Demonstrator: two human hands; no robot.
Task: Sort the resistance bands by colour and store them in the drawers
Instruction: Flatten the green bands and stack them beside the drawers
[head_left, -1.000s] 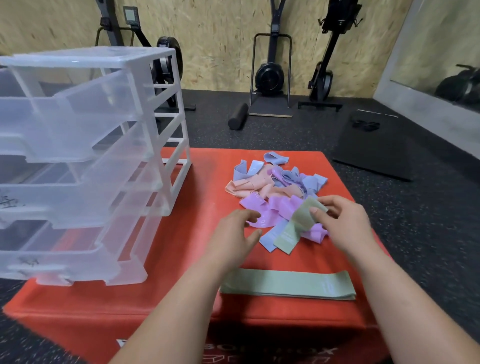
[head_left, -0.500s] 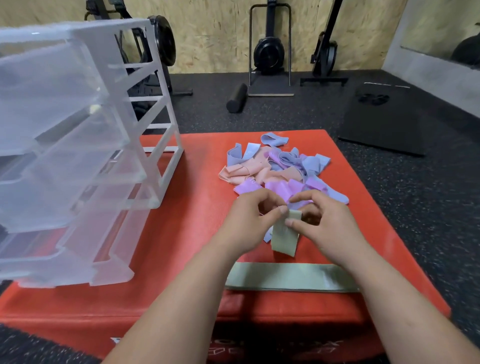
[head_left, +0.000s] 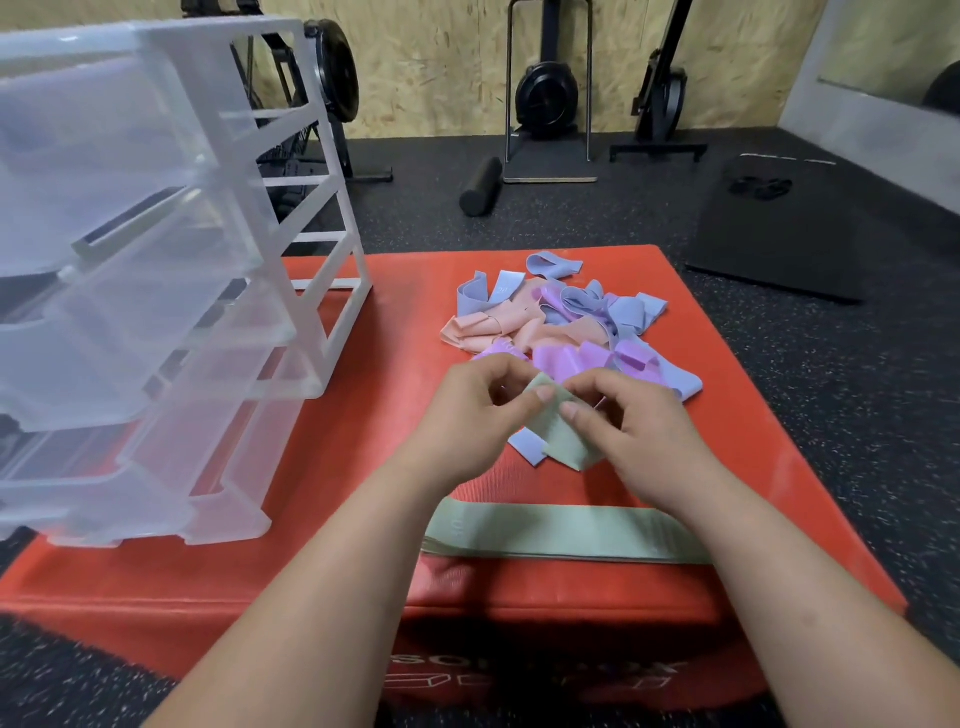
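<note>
Your left hand (head_left: 478, 410) has joined your right hand (head_left: 634, 431) on the green band (head_left: 563, 441). Both now pinch its top edge, drawn just clear of the mixed pile (head_left: 561, 322). It likely goes next onto the flat green stack (head_left: 561, 530) on the surface (head_left: 363, 441).

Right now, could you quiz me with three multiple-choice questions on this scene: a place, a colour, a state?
1. Where does the drawer unit stand? A floor; B red box, left of the band pile; C shelf.
2. Colour of the held band? A pink; B green; C purple.
3. The left hand and right hand? A both pinch the band; B both flat; C one pulls a drawer.
B: its base sits on the box. B: pale green shows between the hands. A: both grip it.
</note>
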